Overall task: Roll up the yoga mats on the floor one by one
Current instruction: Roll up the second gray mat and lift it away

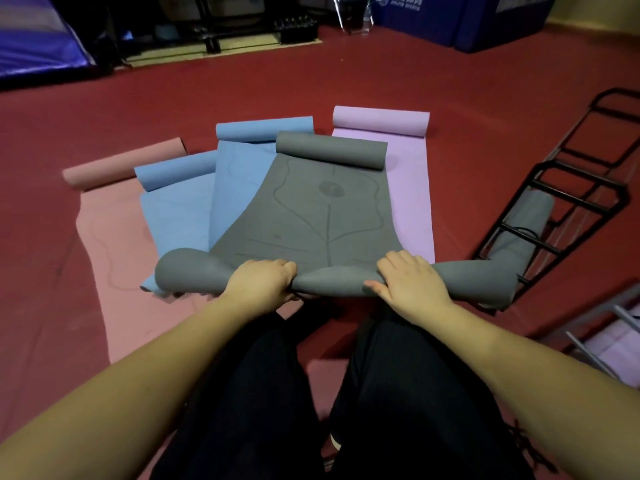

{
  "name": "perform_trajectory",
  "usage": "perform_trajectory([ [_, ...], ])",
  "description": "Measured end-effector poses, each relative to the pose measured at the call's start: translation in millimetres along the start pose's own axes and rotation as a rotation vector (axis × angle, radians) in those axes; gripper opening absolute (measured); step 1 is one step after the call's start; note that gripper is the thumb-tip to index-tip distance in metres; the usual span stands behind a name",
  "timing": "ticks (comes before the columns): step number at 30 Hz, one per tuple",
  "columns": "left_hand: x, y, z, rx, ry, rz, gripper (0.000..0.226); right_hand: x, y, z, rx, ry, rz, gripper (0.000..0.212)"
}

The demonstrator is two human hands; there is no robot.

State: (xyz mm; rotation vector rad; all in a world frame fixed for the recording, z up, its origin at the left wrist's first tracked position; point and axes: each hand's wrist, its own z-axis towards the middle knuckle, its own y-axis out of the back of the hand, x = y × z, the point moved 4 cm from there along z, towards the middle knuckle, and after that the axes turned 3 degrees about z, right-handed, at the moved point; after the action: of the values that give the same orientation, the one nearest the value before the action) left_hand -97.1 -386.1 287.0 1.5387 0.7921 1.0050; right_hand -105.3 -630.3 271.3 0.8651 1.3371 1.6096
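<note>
grey mat (311, 209) tops the fanned mats on floor (450, 81), near end rolled. left hand (261, 284) + right hand (412, 280) curl fingers over roll, both near centre. ends flare; imo spread hands wider, keep edges square, roll tight fwd.

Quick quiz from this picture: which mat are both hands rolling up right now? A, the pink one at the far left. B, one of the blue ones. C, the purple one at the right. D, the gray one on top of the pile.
D: the left hand and the right hand both grip the rolled near end of the gray mat, which lies on top of the blue mats and the purple mat.
</note>
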Motion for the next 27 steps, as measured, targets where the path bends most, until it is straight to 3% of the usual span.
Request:
perform_trajectory([
  [5,6.4,36.3,-6.5,0.051,-0.013,0.065,0.045,-1.4,26.3,0.9,0.035,-0.031,0.155,0.065],
  [7,6.6,41.3,-15.3,0.098,-0.025,0.047,0.051,-1.8,30.7,-6.5,0.046,-0.061,0.211,0.050],
  [9,2.6,33.3,-25.8,0.227,0.000,-0.032,0.058,2.7,26.1,-13.3,0.157,-0.103,0.222,0.037],
  [13,-8.3,15.7,-39.4,0.378,0.129,-0.215,0.062,9.2,15.1,-17.0,0.412,-0.158,0.249,0.050],
  [18,-16.3,8.9,-33.9,0.505,0.019,-0.044,0.049,11.8,9.6,-16.0,0.649,-0.146,0.301,0.060],
  [20,-17.0,3.5,-31.0,0.557,-0.006,-0.012,0.055,12.9,4.2,-15.3,0.639,-0.152,0.284,0.060],
  [27,-11.4,-8.6,-31.9,0.471,0.086,-0.072,0.048,8.2,10.0,-23.0,0.323,-0.102,0.226,0.050],
])
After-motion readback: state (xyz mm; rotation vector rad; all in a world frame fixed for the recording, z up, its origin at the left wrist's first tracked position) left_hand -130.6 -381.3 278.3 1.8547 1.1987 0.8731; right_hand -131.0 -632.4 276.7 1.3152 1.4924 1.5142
